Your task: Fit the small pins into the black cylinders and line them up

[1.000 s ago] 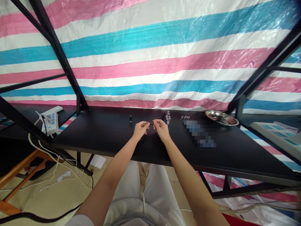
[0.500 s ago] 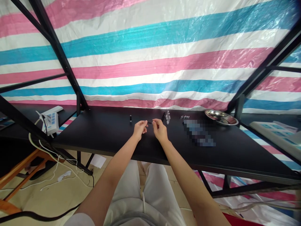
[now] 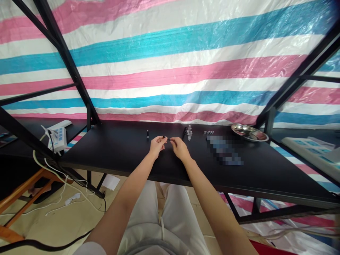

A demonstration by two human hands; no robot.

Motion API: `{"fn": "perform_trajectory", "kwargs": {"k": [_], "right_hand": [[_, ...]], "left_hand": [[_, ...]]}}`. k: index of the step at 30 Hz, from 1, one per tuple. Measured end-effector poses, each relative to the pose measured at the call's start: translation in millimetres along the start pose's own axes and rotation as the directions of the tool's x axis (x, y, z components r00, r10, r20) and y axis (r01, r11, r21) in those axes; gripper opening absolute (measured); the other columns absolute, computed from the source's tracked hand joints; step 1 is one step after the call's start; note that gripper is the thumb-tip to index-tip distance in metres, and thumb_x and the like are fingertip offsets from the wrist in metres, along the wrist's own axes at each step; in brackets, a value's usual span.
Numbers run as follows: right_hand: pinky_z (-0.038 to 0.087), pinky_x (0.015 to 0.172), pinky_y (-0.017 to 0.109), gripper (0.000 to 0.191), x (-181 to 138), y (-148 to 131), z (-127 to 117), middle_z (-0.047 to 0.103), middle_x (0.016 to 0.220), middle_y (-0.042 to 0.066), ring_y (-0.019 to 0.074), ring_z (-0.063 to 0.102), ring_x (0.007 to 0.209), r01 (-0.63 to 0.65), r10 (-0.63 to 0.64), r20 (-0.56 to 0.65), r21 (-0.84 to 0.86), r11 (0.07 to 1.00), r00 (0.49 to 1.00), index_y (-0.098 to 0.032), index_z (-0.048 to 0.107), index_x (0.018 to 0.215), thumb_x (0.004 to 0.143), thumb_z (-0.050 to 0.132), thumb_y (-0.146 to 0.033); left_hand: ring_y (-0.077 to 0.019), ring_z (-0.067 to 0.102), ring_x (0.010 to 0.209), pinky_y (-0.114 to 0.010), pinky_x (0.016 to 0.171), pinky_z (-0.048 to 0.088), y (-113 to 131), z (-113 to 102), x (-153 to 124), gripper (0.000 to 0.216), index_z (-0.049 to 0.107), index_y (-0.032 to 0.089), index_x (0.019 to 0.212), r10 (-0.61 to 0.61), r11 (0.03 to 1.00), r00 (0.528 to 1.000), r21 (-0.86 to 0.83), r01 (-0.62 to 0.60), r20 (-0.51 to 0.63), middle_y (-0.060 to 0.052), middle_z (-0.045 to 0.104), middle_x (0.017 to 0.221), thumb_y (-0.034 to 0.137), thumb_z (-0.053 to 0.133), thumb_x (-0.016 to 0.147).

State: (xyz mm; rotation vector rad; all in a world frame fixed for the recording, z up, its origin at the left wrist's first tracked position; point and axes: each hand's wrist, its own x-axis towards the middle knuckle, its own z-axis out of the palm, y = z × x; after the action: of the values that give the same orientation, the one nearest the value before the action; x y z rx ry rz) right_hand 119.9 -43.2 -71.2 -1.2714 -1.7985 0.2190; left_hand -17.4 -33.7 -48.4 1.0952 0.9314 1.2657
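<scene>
Above the black tabletop point(image 3: 119, 148), my two hands meet with their fingertips close together. My left hand point(image 3: 157, 147) is closed in a pinch on a small black piece point(image 3: 164, 137) that shows at its fingertips. Pinched too, my right hand point(image 3: 181, 148) grips a thin dark piece point(image 3: 168, 139) in the narrow gap between the hands. Whether the two pieces are joined cannot be made out. A small black tube with a pale base point(image 3: 147, 134) stands beyond my left hand. Past my right hand are several black parts point(image 3: 184, 132) and clear small tubes point(image 3: 189, 132).
Several tiny clear pieces point(image 3: 208, 132) lie farther right. Behind a blurred-out flat object point(image 3: 225, 150) sits a shiny metal divided tray point(image 3: 261, 136). Black frame posts point(image 3: 75, 76) stand at both sides, before a striped plastic sheet point(image 3: 170, 81).
My right hand has turned slightly and come closer to my left. The dark piece between them shows less, and a black end now shows above my left fingertips.
</scene>
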Motion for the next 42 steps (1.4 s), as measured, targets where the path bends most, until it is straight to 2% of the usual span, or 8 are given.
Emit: {"fn": "perform_trajectory", "kwargs": {"k": [5, 9, 15, 19, 23, 28, 34, 42], "right_hand": [[0.044, 0.066, 0.027, 0.017, -1.3, 0.2, -2.4, 0.056, 0.093, 0.006, 0.0144, 0.054, 0.071, -0.050, 0.060, 0.091, -0.103, 0.993, 0.994, -0.019, 0.060, 0.088, 0.081, 0.047, -0.028], [0.041, 0.065, 0.026, 0.015, -0.8, 2.7, -5.7, 0.055, 0.081, 0.004, 0.0154, 0.053, 0.072, -0.082, 0.097, 0.079, -0.173, 0.981, 0.992, -0.018, 0.061, 0.085, 0.079, 0.049, -0.025], [0.040, 0.071, 0.027, 0.014, 0.8, 9.3, -11.7, 0.058, 0.075, 0.003, 0.0165, 0.053, 0.076, -0.140, 0.154, 0.047, -0.229, 0.963, 0.987, -0.018, 0.061, 0.084, 0.078, 0.048, -0.022], [0.039, 0.070, 0.028, 0.017, 0.1, 13.9, -20.9, 0.063, 0.081, 0.004, 0.0177, 0.055, 0.080, -0.331, 0.326, -0.067, -0.285, 0.900, 0.943, -0.019, 0.061, 0.088, 0.078, 0.049, -0.022], [0.038, 0.069, 0.029, 0.019, -1.0, 17.9, -32.8, 0.066, 0.088, 0.005, 0.0198, 0.057, 0.084, -0.523, 0.492, -0.180, -0.322, 0.789, 0.852, -0.019, 0.062, 0.092, 0.078, 0.050, -0.023], [0.037, 0.072, 0.031, 0.021, 0.9, 20.3, -40.8, 0.067, 0.089, 0.008, 0.0214, 0.058, 0.085, -0.621, 0.570, -0.246, -0.326, 0.713, 0.784, -0.017, 0.064, 0.091, 0.079, 0.051, -0.027], [0.036, 0.071, 0.031, 0.025, 3.3, 27.1, -42.1, 0.067, 0.084, 0.009, 0.0227, 0.057, 0.084, -0.616, 0.552, -0.273, -0.365, 0.698, 0.788, -0.017, 0.066, 0.087, 0.078, 0.049, -0.033], [0.037, 0.074, 0.034, 0.027, 5.3, 34.1, -37.8, 0.066, 0.088, 0.011, 0.0239, 0.058, 0.087, -0.629, 0.601, -0.217, -0.419, 0.654, 0.769, -0.016, 0.067, 0.088, 0.078, 0.049, -0.033]], "left_hand": [[-0.0015, 0.040, 0.035, -0.018, 0.036, 0.027, -2.9, -0.4, 1.9, 0.035, 0.055, 0.013, 0.080, 0.076, 0.992, 0.993, 0.103, -0.067, -0.088, 0.002, 0.056, 0.064, 0.042, 0.067, 0.064], [-0.0025, 0.040, 0.035, -0.018, 0.036, 0.029, -6.0, -3.4, 4.4, 0.030, 0.052, 0.014, 0.078, 0.180, 0.962, 0.972, 0.234, -0.142, -0.151, 0.002, 0.057, 0.065, 0.042, 0.061, 0.071], [-0.0039, 0.043, 0.045, -0.019, 0.049, 0.037, -3.9, -5.1, -1.0, 0.019, 0.055, 0.016, 0.082, 0.362, 0.785, 0.927, 0.569, -0.245, -0.100, 0.000, 0.061, 0.076, 0.033, 0.058, 0.075], [-0.0052, 0.043, 0.048, -0.021, 0.056, 0.038, -2.9, -5.0, -4.4, 0.013, 0.059, 0.018, 0.082, 0.419, 0.655, 0.908, 0.683, -0.323, 0.028, 0.000, 0.063, 0.080, 0.028, 0.059, 0.074], [-0.0058, 0.043, 0.050, -0.021, 0.058, 0.039, -4.1, -5.8, -4.4, 0.011, 0.062, 0.018, 0.081, 0.441, 0.600, 0.893, 0.708, -0.372, 0.095, 0.000, 0.061, 0.082, 0.025, 0.060, 0.073], [-0.0058, 0.042, 0.049, -0.022, 0.059, 0.038, -5.8, -6.9, -2.9, 0.011, 0.062, 0.019, 0.082, 0.454, 0.608, 0.887, 0.700, -0.374, 0.079, 0.000, 0.061, 0.082, 0.025, 0.059, 0.073], [-0.0067, 0.041, 0.049, -0.023, 0.061, 0.039, -5.7, -7.2, -3.3, 0.014, 0.062, 0.018, 0.084, 0.457, 0.641, 0.888, 0.672, -0.370, 0.052, -0.002, 0.060, 0.080, 0.028, 0.057, 0.075], [-0.0075, 0.043, 0.051, -0.023, 0.062, 0.039, -5.9, -7.1, -2.7, 0.014, 0.062, 0.018, 0.083, 0.468, 0.637, 0.883, 0.676, -0.371, 0.043, -0.002, 0.060, 0.078, 0.028, 0.057, 0.075]]}}
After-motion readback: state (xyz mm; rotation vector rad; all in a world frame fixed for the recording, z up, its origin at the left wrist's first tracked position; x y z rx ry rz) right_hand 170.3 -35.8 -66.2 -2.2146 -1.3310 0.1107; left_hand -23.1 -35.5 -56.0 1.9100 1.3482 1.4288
